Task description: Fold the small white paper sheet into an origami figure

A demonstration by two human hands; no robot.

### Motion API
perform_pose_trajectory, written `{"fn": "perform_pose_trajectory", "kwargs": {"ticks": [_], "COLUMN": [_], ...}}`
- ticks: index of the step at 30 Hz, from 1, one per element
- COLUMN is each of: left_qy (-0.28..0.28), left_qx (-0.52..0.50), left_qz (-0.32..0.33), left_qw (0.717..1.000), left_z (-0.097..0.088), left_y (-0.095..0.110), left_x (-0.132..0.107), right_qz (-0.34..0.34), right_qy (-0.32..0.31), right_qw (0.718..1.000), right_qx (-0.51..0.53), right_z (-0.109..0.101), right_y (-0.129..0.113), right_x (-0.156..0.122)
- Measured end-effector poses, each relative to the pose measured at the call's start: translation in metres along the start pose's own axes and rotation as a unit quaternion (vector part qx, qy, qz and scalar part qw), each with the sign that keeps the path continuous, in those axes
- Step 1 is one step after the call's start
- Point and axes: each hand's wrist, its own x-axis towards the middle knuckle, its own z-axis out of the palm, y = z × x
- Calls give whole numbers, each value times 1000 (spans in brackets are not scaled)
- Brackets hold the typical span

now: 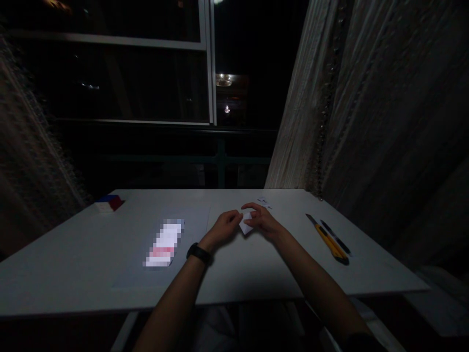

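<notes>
A small folded piece of white paper (246,226) is held between my two hands, a little above the middle of the table. My left hand (226,226) pinches its left edge with closed fingers. On the other side, my right hand (262,220) grips the paper between thumb and fingers, its index finger arched over the top. The paper has a pointed lower corner; parts of it are hidden behind my fingers. Small dark-marked scraps (264,202) lie on the table just beyond my right hand.
A lit phone (163,244), its screen blurred out, lies on a pale sheet (128,276) at left. The far left holds a red, blue and white cube (109,203). To the right are a yellow box cutter (329,240) and a black pen (335,236). Curtains (304,98) flank the dark window.
</notes>
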Motion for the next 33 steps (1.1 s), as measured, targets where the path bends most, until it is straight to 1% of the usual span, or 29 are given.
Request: {"fn": "perform_pose_trajectory", "kwargs": {"ticks": [5, 11, 14, 18, 22, 25, 28, 33], "left_qy": [-4, -20, -21, -11, -29, -33, -39, -33], "left_qx": [-26, -55, -71, -77, -75, -61, -52, -53], "left_qz": [-6, -16, -18, -39, -58, -55, -44, -36], "left_qw": [1000, 998, 997, 996, 995, 996, 997, 997], "left_z": [-1, -1, -1, 0, 2, 2, 1, -1], "left_y": [2, 6, 6, 5, 5, 4, 5, 7], "left_x": [0, -1, -1, 0, -1, -2, -2, -2], "right_qz": [10, 9, 6, 7, 25, 36, 34, 40], "right_qy": [-8, 8, -3, -18, -28, -42, -41, -51], "right_qw": [1000, 998, 998, 998, 998, 998, 997, 997], "right_qx": [12, 56, 70, 61, 49, 44, 47, 52], "right_z": [0, -1, 0, 1, 2, 2, 3, 3], "right_y": [-4, -2, -3, -4, -3, -2, -2, -4], "right_x": [-2, -2, -2, -4, -4, -4, -4, -4]}}
